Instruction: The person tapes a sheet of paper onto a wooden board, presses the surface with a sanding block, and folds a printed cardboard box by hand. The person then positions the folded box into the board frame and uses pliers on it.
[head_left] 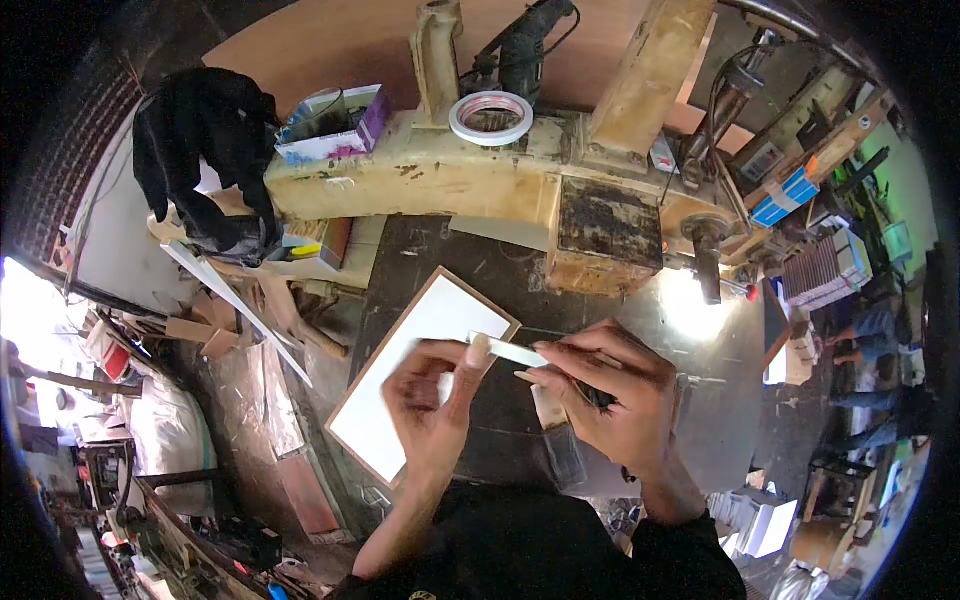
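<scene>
A short white strip [514,352] stretches between my two hands above the dark work table. My left hand [432,395] pinches its left end between thumb and fingertips. At the other end, the thumb and fingers of my right hand [618,390] close on the strip. Something dark shows in the palm of my right hand, too hidden to name. Under my left hand lies a white panel [440,305] with brown edges, set at a slant. A pale and grey flat object [563,452] rests on the table below my right hand, partly covered by it.
A large cream machine frame [420,170] crosses behind the table, carrying a roll of white tape [491,118] and a purple-white box [340,128]. A black cloth [205,150] hangs at the left. A stained block [608,225] juts over the table. Another person [865,350] is at the far right.
</scene>
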